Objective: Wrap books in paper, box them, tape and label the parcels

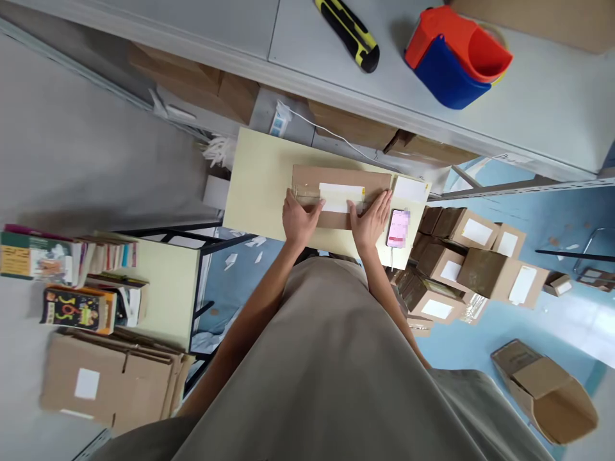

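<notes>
A long, flat cardboard box [331, 174] lies on the pale yellow tabletop [259, 186], clear tape at its left end. On its upper face is a white label [336, 192]. My left hand [300, 219] grips the box's left end, its fingers along the edge and its thumb at the label. Stretched flat over the right end are the fingers of my right hand [371, 221], with the thumb near the label's lower right corner. The underside of the box is hidden.
Right of the box lie a phone [398, 228] with a cable and a white paper stack [410, 189]. A grey shelf [307, 38] above carries a yellow-black box cutter [350, 33] and a red-blue tape dispenser [456, 61]. Labelled cartons [442, 272] are piled right; books [79, 307] stand left.
</notes>
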Demonstrator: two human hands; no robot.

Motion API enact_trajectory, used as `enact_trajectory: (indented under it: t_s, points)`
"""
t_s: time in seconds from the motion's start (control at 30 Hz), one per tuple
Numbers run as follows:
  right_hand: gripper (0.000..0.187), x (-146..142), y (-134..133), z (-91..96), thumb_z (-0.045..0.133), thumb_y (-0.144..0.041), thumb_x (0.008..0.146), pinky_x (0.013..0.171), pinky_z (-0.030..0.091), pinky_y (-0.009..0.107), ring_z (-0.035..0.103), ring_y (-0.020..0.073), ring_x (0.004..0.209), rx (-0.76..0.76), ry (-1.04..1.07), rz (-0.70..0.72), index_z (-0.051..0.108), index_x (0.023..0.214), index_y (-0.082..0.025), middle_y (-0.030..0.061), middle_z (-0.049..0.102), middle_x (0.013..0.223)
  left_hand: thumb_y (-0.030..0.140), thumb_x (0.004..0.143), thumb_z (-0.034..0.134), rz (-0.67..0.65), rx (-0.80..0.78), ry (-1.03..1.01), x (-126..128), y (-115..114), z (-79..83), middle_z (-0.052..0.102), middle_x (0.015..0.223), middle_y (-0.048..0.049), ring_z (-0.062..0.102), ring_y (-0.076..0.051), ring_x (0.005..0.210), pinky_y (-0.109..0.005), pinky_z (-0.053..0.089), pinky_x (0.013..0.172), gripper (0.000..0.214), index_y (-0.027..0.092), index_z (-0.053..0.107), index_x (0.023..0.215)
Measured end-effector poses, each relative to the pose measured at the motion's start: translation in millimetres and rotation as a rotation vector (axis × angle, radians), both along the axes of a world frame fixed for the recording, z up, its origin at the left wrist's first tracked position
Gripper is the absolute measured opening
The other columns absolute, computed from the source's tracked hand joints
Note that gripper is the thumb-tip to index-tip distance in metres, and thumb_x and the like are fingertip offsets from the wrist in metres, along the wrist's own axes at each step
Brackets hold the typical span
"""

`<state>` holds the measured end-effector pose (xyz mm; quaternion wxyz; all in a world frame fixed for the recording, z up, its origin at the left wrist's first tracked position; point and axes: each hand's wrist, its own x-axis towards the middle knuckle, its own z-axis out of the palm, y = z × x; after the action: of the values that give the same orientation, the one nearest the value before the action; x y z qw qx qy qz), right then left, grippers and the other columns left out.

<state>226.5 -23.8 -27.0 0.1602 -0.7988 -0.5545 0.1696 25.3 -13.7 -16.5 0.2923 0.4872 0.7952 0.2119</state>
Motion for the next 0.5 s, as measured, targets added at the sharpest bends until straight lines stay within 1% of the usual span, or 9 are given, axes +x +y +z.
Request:
enact_trajectory:
  t_s: [0.1, 0.17, 0.27, 0.37, 0.43, 0.5]
  points:
    - [0.113, 1.8, 0.8, 2.1, 0.045, -0.079, 0.114, 0.146, 0.030, 0.068, 0.020, 0.0414, 0.186, -0.036, -0.019, -0.017, 0.013, 0.190, -0.001, 0.0318, 0.021, 0.196, 0.071, 0.104, 0.076, 0.024, -0.116, -0.023, -9.7, 2.3, 3.1, 0.081, 0.143, -0.0257, 0.077, -0.046, 0.140, -0.054, 0.060, 0.119, 0.072, 0.015, 0.069, 0.148]
    - [0.113, 2.7, 0.4, 1.4, 0.044, -0.080, 0.114, 0.146, 0.030, 0.068, 0.020, 0.0409, 0.186, -0.043, -0.017, -0.023, 0.011, 0.190, -0.002, 0.0315, 0.020, 0.196, 0.063, 0.108, 0.072, 0.008, -0.149, -0.032, -17.1, 3.1, 6.3, 0.086, 0.131, -0.0202, 0.080, -0.042, 0.132, -0.048, 0.061, 0.113, 0.053, 0.019, 0.074, 0.137]
    - [0.117, 4.4, 2.9, -3.0, 0.045, -0.084, 0.112, 0.145, 0.031, 0.069, 0.021, 0.0418, 0.185, -0.046, -0.003, -0.069, 0.010, 0.190, -0.004, 0.0321, 0.019, 0.196, 0.053, 0.112, 0.066, -0.032, -0.165, -0.047, -26.2, 7.0, 12.1, 0.088, 0.124, -0.0147, 0.081, -0.036, 0.127, -0.040, 0.059, 0.106, 0.034, 0.023, 0.078, 0.125]
    - [0.129, 10.3, 6.7, -9.3, 0.053, -0.093, 0.104, 0.142, 0.035, 0.072, 0.029, 0.0469, 0.182, -0.063, 0.014, -0.179, 0.015, 0.188, -0.003, 0.0357, 0.021, 0.194, 0.049, 0.111, 0.067, -0.052, -0.217, -0.041, -31.2, 14.8, 15.4, 0.088, 0.119, -0.0130, 0.081, -0.034, 0.120, -0.037, 0.057, 0.101, 0.027, 0.025, 0.078, 0.113]
    - [0.131, 17.7, 8.0, -12.9, 0.061, -0.094, 0.100, 0.140, 0.039, 0.071, 0.037, 0.0479, 0.178, -0.066, 0.054, -0.211, 0.022, 0.187, -0.004, 0.0365, 0.030, 0.191, 0.051, 0.108, 0.071, -0.048, -0.251, -0.025, -32.2, 20.7, 15.0, 0.087, 0.115, -0.0142, 0.081, -0.035, 0.115, -0.039, 0.057, 0.099, 0.027, 0.024, 0.077, 0.106]
    - [0.127, 27.6, 8.4, -15.5, 0.071, -0.089, 0.097, 0.137, 0.045, 0.068, 0.048, 0.0468, 0.172, -0.064, 0.110, -0.223, 0.030, 0.185, -0.007, 0.0357, 0.044, 0.185, 0.058, 0.104, 0.075, -0.037, -0.242, -0.007, -32.1, 26.3, 13.3, 0.087, 0.112, -0.0171, 0.080, -0.038, 0.112, -0.042, 0.058, 0.097, 0.035, 0.024, 0.076, 0.102]
